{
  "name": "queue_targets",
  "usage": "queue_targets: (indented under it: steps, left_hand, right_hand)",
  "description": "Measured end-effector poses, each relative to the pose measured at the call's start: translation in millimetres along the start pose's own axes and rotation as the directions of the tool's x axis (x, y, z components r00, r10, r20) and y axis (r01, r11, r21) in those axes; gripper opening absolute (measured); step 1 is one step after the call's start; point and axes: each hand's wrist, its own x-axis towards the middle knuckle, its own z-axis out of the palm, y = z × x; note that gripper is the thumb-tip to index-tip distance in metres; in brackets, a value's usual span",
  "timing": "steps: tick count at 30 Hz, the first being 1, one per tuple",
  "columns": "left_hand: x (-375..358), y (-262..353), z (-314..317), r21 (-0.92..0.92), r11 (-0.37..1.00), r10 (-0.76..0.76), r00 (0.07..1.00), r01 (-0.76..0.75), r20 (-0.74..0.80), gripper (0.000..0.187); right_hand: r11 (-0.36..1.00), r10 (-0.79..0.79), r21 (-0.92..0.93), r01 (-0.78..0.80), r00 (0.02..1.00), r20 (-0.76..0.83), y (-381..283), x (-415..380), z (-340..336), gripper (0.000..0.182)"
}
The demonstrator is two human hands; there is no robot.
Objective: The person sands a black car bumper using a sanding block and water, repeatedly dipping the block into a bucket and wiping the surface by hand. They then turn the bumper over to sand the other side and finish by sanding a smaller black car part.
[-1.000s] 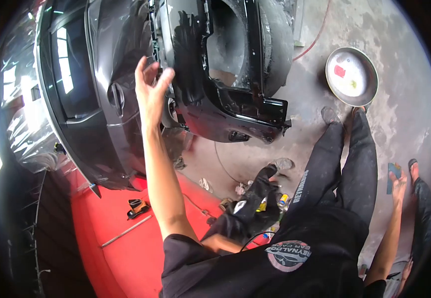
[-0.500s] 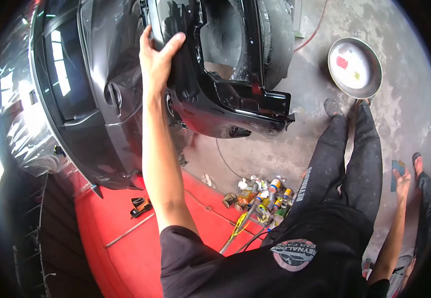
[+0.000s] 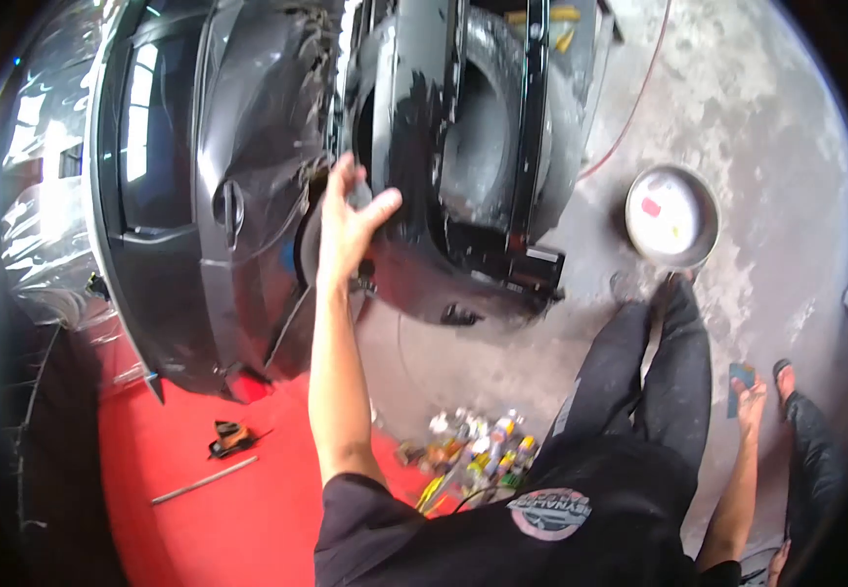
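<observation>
My left hand (image 3: pixel 348 230) is raised at the edge of a glossy black car body panel (image 3: pixel 409 157), thumb and fingers spread apart. Whether the fingertips touch the panel is hard to tell. Low on the right side, my right hand (image 3: pixel 751 399) holds a thin blue-grey sheet (image 3: pixel 740 376), pinched between thumb and fingers. The panel has long openings and a curved lower corner with a dark bracket (image 3: pixel 532 269).
A dark car (image 3: pixel 155 264) under clear plastic fills the left. A round metal basin (image 3: pixel 671 215) sits beyond my feet. Cans and bottles (image 3: pixel 473 445) lie near a red floor covering (image 3: pixel 219 509), which bears an orange-black tool (image 3: pixel 232 438). Another person's leg (image 3: pixel 815 440) is far right.
The view has shifted, so the panel, basin and cans appear elsewhere in it. My left hand has come off the panel's face towards its edge. My right hand still has the sheet.
</observation>
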Motion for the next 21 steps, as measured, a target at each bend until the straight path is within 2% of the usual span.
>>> queue_targets:
  steps: [1,2,4,6,7,8,9,10,11,12,16,18,20,21]
  left_hand:
    - [-3.3,-5.2,3.1,-0.017,0.998,-0.068,0.998,0.068,-0.01,0.105]
    - [-8.2,-5.5,7.5,-0.08,0.989,-0.123,0.992,0.12,-0.026,0.106]
    - [-7.9,-7.8,12.5,-0.081,0.989,-0.126,0.99,0.121,-0.068,0.105]
    - [-2.7,-4.0,16.9,0.034,0.999,-0.012,0.998,0.014,-0.066,0.107]
    - [3.7,-5.6,27.1,0.042,0.985,0.171,0.977,-0.167,-0.124,0.103]
    - [4.1,-8.4,32.6,0.029,0.985,0.175,0.977,-0.173,-0.126,0.103]
    - [1.7,8.9,36.6,0.317,0.914,0.303,0.945,-0.251,-0.125,0.098]
    - [1.9,21.6,41.9,0.579,0.758,0.425,0.901,-0.301,-0.087,0.094]
    - [-0.3,24.9,47.1,0.68,0.641,0.504,0.863,-0.355,-0.024,0.085]
    - [-1.4,30.1,50.8,0.743,0.56,0.522,0.853,-0.367,0.028,0.081]
    - [-4.5,29.7,71.4,0.819,0.446,0.459,0.878,-0.362,0.137,0.08]
    - [0.5,31.3,80.5,0.832,0.446,0.407,0.903,-0.33,0.139,0.081]
    - [11.8,35.4,86.5,0.855,0.419,0.376,0.915,-0.306,0.144,0.083]
    - [19.6,40.3,89.3,0.86,0.411,0.368,0.918,-0.303,0.147,0.083]
  right_hand:
    - [0.999,0.017,-0.043,-0.018,1.0,-0.019,1.0,4.7,0.3,0.054]
    - [0.995,-0.029,-0.095,0.024,0.998,-0.053,14.2,6.6,2.3,0.053]
    - [0.986,-0.091,-0.149,0.073,0.989,-0.119,7.0,11.6,-5.6,0.052]
    - [1.0,0.023,0.008,-0.023,0.998,-0.053,-12.5,0.3,-13.0,0.053]
    - [0.996,-0.056,-0.071,0.045,0.986,-0.159,-8.6,2.3,-11.4,0.054]
    - [0.996,-0.059,-0.076,0.047,0.983,-0.171,-3.7,6.2,-17.6,0.054]
    - [0.997,-0.056,-0.055,0.048,0.987,-0.151,-14.3,7.2,-21.1,0.054]
    - [0.998,-0.054,-0.031,0.05,0.99,-0.13,-18.1,9.2,-24.5,0.054]
    - [0.995,-0.086,-0.057,0.078,0.982,-0.169,-22.0,10.8,-24.8,0.054]
    - [0.996,-0.084,-0.056,0.076,0.981,-0.176,-28.4,10.2,-28.0,0.054]
    - [1.0,-0.03,0.001,0.031,0.993,-0.114,-75.5,9.1,-34.0,0.056]
    - [1.0,0.012,-0.007,-0.012,0.995,-0.101,-88.2,18.3,-39.1,0.057]
    - [0.975,-0.095,-0.218,0.041,0.966,-0.239,-84.1,35.7,-33.7,0.054]
    - [0.98,-0.1,-0.193,0.056,0.97,-0.223,-87.4,45.2,-37.2,0.051]
